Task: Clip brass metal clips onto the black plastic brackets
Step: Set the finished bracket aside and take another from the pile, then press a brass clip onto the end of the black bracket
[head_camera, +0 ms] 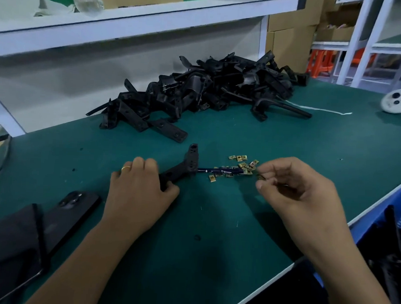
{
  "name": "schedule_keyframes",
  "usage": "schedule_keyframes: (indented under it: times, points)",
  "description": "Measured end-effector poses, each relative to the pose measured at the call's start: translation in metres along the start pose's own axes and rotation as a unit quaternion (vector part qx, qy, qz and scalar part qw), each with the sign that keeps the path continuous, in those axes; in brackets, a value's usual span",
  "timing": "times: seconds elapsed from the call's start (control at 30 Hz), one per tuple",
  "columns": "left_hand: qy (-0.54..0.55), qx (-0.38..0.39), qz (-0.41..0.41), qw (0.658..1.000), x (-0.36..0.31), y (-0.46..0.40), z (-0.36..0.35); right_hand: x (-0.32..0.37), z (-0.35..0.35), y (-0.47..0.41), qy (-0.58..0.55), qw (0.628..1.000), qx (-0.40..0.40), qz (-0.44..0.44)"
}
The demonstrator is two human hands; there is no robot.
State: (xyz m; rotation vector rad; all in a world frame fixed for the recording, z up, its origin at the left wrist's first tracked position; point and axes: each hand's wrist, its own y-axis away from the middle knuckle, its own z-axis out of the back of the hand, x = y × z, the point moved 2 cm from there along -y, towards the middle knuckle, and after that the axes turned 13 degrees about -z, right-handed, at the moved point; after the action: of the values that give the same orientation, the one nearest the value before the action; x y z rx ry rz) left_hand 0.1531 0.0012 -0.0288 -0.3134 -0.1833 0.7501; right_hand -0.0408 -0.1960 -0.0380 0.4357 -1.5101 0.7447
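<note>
Early stage of assembly, by appearance: a large heap of black plastic brackets [211,88] waits at the back of the green bench [237,222], and loose brass clips [241,165] lie scattered near a dark blue pen [219,170]. The left hand [138,192] grips one bracket [182,168] flat on the bench. The right hand [294,192], fingers curled together, appears to pinch a single clip [260,177]; no clip is visibly seated on this bracket yet.

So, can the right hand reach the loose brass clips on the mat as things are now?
Probably yes. The right hand is just beside the brass clips, with only open green mat between them. It already pinches something small, though, seemingly a clip.
</note>
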Motion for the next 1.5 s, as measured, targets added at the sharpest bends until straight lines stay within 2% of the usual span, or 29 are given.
schedule_keyframes:
  times: [0.1,0.2,0.3,0.37,0.4,0.5,0.63,0.9,1.13,1.5]
  points:
    - [0.057,-0.026,0.012,0.998,-0.002,0.001,0.000,0.001,0.002,-0.001,-0.041,0.999,0.016,-0.003]
    - [0.074,-0.061,-0.008,0.995,-0.004,0.005,0.002,0.001,0.002,-0.001,-0.024,0.999,0.021,0.001]
    - [0.184,-0.091,-0.050,0.977,-0.009,0.011,0.008,0.001,0.003,0.000,-0.022,1.000,0.006,0.005]
    - [0.274,-0.080,-0.092,0.954,-0.017,0.015,0.012,0.001,0.004,0.000,-0.038,0.999,-0.002,0.004]
    - [0.279,-0.063,-0.128,0.950,-0.024,0.017,0.014,0.001,0.004,0.000,-0.051,0.999,-0.003,0.003]
    - [0.246,-0.025,-0.223,0.943,-0.041,0.022,0.017,0.002,0.006,-0.001,-0.084,0.996,0.003,0.010]
    - [0.241,-0.012,-0.260,0.935,-0.046,0.023,0.018,0.004,0.007,-0.001,-0.134,0.991,0.025,0.019]
    - [0.196,-0.013,-0.275,0.941,-0.047,0.021,0.014,0.006,0.004,0.002,-0.124,0.991,0.044,-0.001]
    - [0.192,-0.051,-0.273,0.941,-0.046,0.020,0.013,0.008,0.000,0.004,-0.037,0.996,0.085,0.002]
    - [0.157,-0.023,-0.281,0.947,-0.048,0.020,0.015,0.009,0.002,0.005,0.031,0.993,0.109,0.027]
